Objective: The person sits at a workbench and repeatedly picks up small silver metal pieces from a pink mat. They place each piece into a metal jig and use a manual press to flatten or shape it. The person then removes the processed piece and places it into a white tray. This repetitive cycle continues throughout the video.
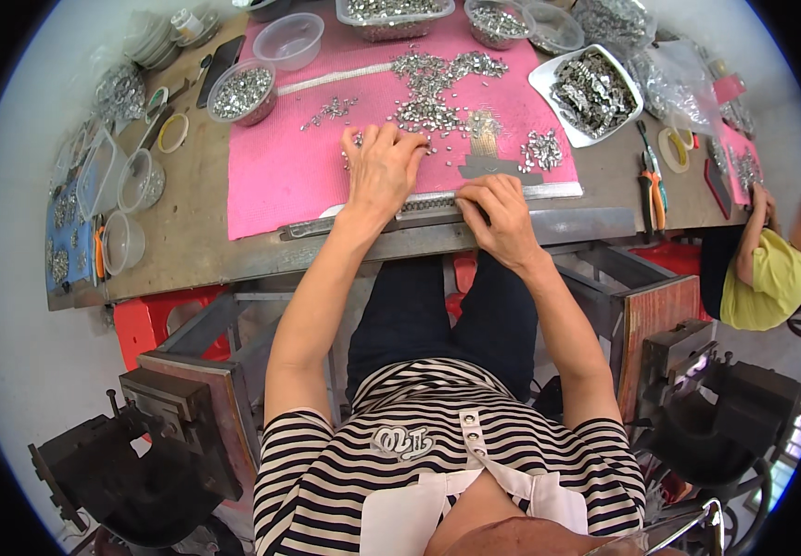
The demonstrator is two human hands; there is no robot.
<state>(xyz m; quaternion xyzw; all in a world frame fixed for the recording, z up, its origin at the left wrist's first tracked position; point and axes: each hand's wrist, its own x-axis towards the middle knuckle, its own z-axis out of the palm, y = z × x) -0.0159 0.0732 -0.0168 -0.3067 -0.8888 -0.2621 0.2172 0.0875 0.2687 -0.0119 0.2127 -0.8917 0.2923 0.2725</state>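
Note:
A pink mat (280,167) covers the middle of a brown workbench (197,232), with many small shiny metal pieces (433,88) scattered over its far half. My left hand (384,167) lies palm down on the mat at the near edge of the scattered pieces, fingers spread. My right hand (498,215) rests at the mat's front edge, fingers curled and pinching on a long narrow metal strip (438,206) that runs along that edge. A short comb-like metal bar (486,148) lies just beyond the right hand.
Clear plastic tubs (243,91) of metal pieces line the bench's far side, and a white tray (588,93) stands at right. Orange-handled pliers (653,190) and tape rolls lie at right. Empty tubs (124,243) sit at left. Another person in yellow (767,278) sits far right. Heavy presses flank my knees.

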